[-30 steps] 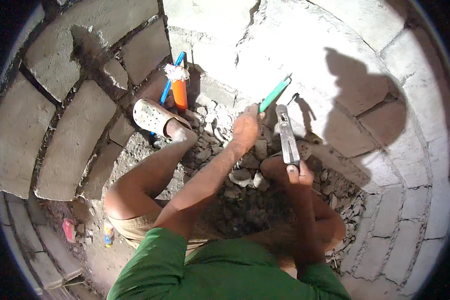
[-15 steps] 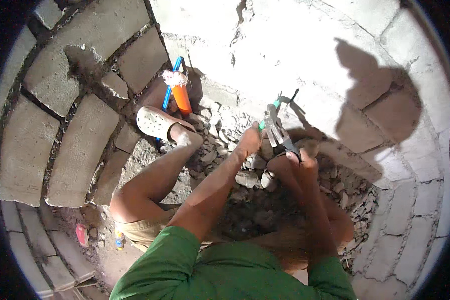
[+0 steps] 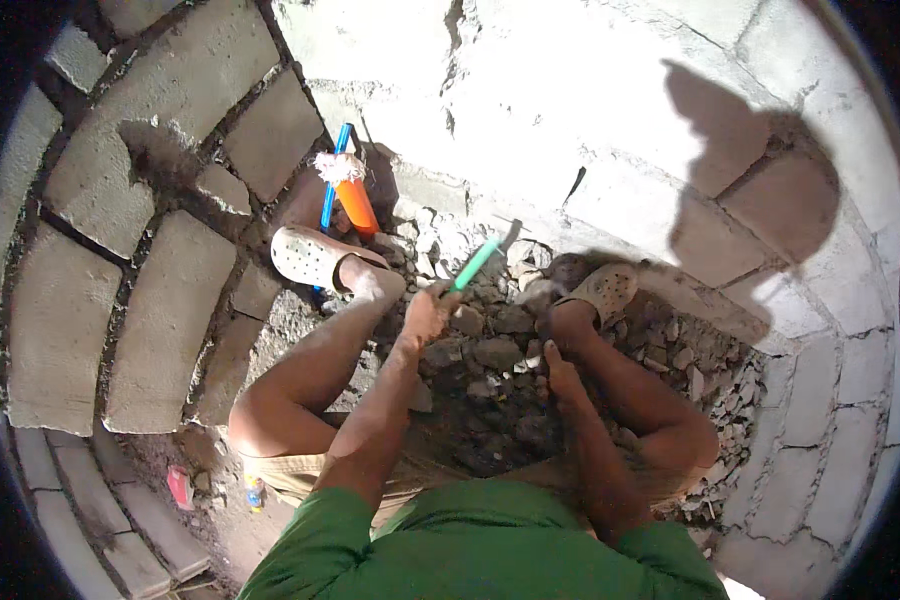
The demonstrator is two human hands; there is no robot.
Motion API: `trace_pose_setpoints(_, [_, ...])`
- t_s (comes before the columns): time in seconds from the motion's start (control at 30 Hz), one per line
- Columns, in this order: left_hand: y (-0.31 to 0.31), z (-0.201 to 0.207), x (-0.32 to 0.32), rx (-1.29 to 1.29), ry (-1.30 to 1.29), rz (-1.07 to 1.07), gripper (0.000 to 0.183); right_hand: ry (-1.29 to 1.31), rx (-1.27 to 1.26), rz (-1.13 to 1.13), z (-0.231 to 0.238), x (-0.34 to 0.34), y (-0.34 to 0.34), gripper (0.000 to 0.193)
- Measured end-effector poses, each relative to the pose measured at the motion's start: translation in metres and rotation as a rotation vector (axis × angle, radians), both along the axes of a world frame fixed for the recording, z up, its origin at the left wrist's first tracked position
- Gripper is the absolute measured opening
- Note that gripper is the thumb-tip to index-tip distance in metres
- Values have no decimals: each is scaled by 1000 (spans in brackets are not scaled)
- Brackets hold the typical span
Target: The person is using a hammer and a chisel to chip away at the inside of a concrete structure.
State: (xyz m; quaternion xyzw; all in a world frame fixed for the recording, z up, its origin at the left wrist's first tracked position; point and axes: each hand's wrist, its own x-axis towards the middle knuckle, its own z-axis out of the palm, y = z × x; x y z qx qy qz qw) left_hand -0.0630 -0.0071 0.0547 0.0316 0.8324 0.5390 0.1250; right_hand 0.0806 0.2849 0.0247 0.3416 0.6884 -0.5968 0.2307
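My left hand [image 3: 427,315] is closed round a light-green rod or tube [image 3: 476,263], which slants up and to the right over broken stones [image 3: 422,240]. The dark mark by its far end could be part of it or a shadow; I cannot tell which. Close to my right shin, my right hand [image 3: 563,377] hangs lower, over dark rubble, with its fingers curled. Whatever it holds is hidden; the pliers cannot be made out now. A gap separates the two hands.
Beyond my left clog [image 3: 315,257] stand an orange tube [image 3: 357,207] with a frayed whitish top and a blue rod [image 3: 329,205]. My right clog [image 3: 607,291] rests near the bright block wall [image 3: 580,90]. Block walls [image 3: 170,320] curve round both sides. A pinkish-red item [image 3: 180,487] lies lower left.
Both hands have drawn back toward me and apart. The green rod has moved left and down. The pliers, seen at the rod in my right hand before, are out of sight.
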Motion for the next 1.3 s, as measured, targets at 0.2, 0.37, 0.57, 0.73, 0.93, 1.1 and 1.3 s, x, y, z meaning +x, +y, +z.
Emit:
trace_pose_setpoints(0.2, [-18,28,-6,168,-26,221,32,44,63,143,-29,1,-5,65])
trace_pose_setpoints(0.37, [-27,54,-13,186,18,316,42,197,272,409,-21,3,5,61])
trace_pose_setpoints(0.57, [-34,107,-68,65,208,253,48,367,664,749,-4,5,-3,36])
trace_pose_setpoints(0.73, [-30,119,-93,-67,279,211,48,646,827,762,63,-19,-18,30])
trace_pose_setpoints(0.93, [-22,95,-95,-20,320,274,46,867,804,592,220,-91,-44,19])
trace_pose_setpoints(1.1, [-17,93,-94,-16,292,283,44,968,837,502,327,-119,-89,20])
trace_pose_setpoints(1.3, [-8,128,-87,-133,263,289,39,1234,1216,634,316,-163,-97,35])
